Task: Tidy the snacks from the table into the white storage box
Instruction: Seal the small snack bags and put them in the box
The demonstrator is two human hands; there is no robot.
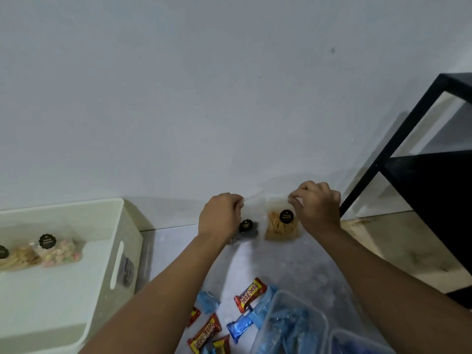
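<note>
Two clear snack pouches stand against the wall at the table's far edge. My left hand (221,216) pinches the top of the pouch with dark contents (248,229). My right hand (316,203) pinches the top of the pouch of yellow sticks (281,226). The white storage box (116,221) sits at the left and holds a pouch of pastel sweets (60,252) and a pouch of pale sticks (19,258). Red Beng-Beng bars (250,295) and blue wrapped wafers (208,301) lie on the table near me.
A clear plastic tub (291,325) with blue wrappers stands at the lower right, a second tub beside it. A black metal shelf frame (398,154) rises at the right. The grey wall closes the table's far side.
</note>
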